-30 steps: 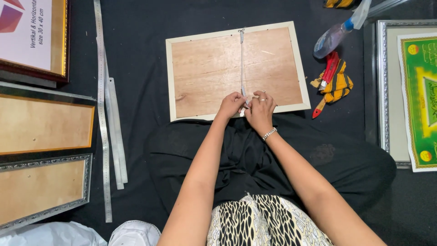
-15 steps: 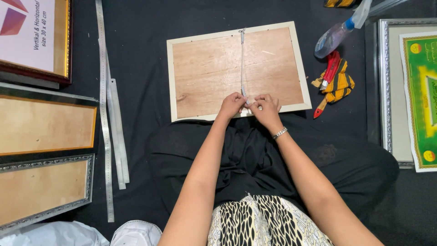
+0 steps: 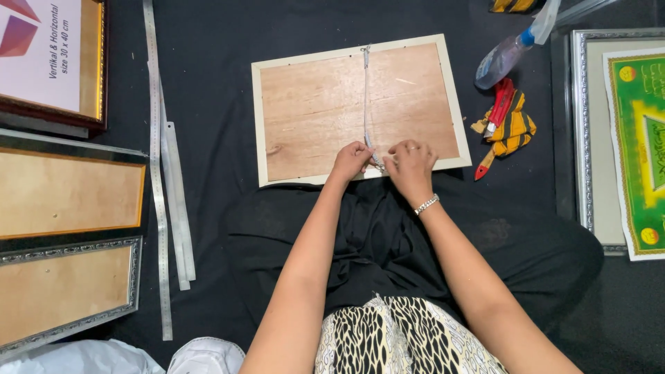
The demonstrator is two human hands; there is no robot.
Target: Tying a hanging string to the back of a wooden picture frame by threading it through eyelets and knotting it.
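A picture frame [image 3: 315, 104] lies face down on black cloth in front of me, its brown backing board up and its rim pale. A thin string [image 3: 366, 97] runs from the frame's far edge down to the near edge. My left hand [image 3: 350, 161] and my right hand [image 3: 410, 163] meet at the near edge, both pinching the lower end of the string. A silver bracelet is on my right wrist.
Long metal rulers [image 3: 158, 173] lie to the left. Beyond them are several frames [image 3: 66, 190]. To the right are a spray bottle [image 3: 509, 50], a red cutter on a yellow striped cloth [image 3: 511, 123] and a silver frame with a green print [image 3: 634, 138].
My right hand shifted slightly right and down along the frame's near edge. Both hands stay on the string's lower end.
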